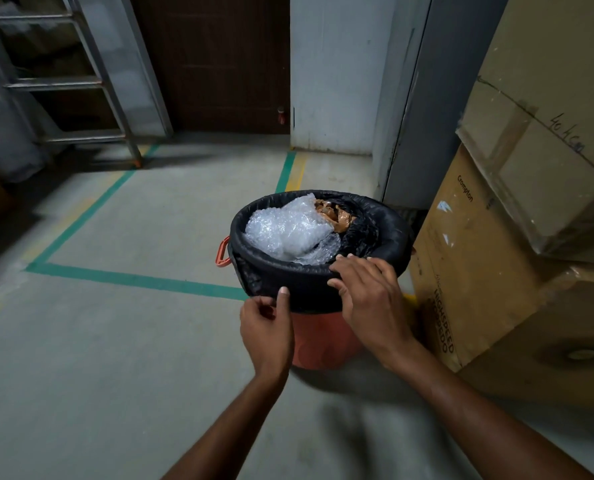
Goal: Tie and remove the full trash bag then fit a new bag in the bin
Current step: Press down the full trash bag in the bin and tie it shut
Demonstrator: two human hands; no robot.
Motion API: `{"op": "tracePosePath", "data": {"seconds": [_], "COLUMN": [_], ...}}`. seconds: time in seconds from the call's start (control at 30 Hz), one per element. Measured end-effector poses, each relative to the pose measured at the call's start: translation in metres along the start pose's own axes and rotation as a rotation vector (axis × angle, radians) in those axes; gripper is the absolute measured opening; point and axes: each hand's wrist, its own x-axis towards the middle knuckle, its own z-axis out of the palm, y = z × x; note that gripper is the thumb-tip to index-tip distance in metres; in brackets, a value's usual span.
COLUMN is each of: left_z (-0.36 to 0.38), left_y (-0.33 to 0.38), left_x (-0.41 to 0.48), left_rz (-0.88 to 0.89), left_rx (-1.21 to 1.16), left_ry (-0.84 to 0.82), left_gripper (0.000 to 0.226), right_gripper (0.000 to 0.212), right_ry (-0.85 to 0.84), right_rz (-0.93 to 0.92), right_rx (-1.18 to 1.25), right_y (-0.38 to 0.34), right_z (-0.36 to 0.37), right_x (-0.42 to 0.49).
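An orange bin stands on the concrete floor, lined with a black trash bag folded over its rim. Bubble wrap and brown tape scraps fill the bag. My left hand pinches the bag's folded lower edge at the near side, thumb up against the plastic. Just to its right, my right hand lies over the near rim, with the fingers curled on the bag's fold. An orange handle sticks out on the bin's left side.
Stacked cardboard boxes press close against the bin's right side. A grey door frame and a brown door stand behind. A metal ladder leans at the back left. Green floor tape runs left of the bin.
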Motion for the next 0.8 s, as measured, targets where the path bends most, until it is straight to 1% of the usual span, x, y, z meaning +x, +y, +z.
{"op": "tracePosePath", "data": {"seconds": [0.07, 0.13, 0.17, 0.23, 0.3, 0.33, 0.43, 0.53, 0.57, 0.67, 0.8], "left_z": [0.006, 0.011, 0.013, 0.017, 0.018, 0.018, 0.015, 0.010, 0.009, 0.007, 0.006], "left_y": [0.004, 0.007, 0.008, 0.010, 0.010, 0.009, 0.009, 0.018, 0.022, 0.033, 0.039], "left_x": [0.001, 0.001, 0.000, -0.003, -0.003, -0.003, 0.001, 0.000, 0.000, 0.000, 0.004], "left_rz": [-0.213, -0.375, -0.440, -0.561, -0.604, -0.585, -0.418, -0.249, -0.206, -0.042, 0.167], "left_rx": [-0.097, -0.208, -0.279, -0.412, -0.433, -0.418, -0.379, -0.417, -0.442, -0.480, -0.457], "left_ry": [0.013, -0.022, -0.047, -0.088, -0.132, -0.144, -0.138, -0.139, -0.142, -0.167, -0.201], "left_gripper": [0.040, 0.053, 0.052, 0.042, 0.034, 0.033, 0.034, 0.025, 0.025, 0.029, 0.017], "right_gripper": [0.031, 0.032, 0.033, 0.031, 0.028, 0.026, 0.024, 0.024, 0.023, 0.022, 0.021], "right_ry": [0.011, 0.014, 0.014, 0.020, 0.029, 0.032, 0.021, 0.014, 0.023, 0.062, 0.097], "right_rz": [-0.004, 0.000, 0.004, 0.005, -0.009, -0.021, -0.046, -0.049, -0.047, -0.015, 0.046], "right_rx": [-0.009, -0.015, -0.018, -0.019, -0.011, -0.007, -0.007, -0.019, -0.021, -0.010, 0.002], "right_y": [0.002, 0.002, 0.002, 0.001, 0.000, 0.000, -0.001, -0.001, -0.002, -0.003, -0.007], "right_z": [0.003, 0.004, 0.004, 0.005, 0.006, 0.007, 0.008, 0.010, 0.010, 0.012, 0.012], "right_x": [0.000, -0.001, -0.001, -0.002, -0.002, -0.002, -0.002, -0.001, 0.000, 0.005, 0.008]}}
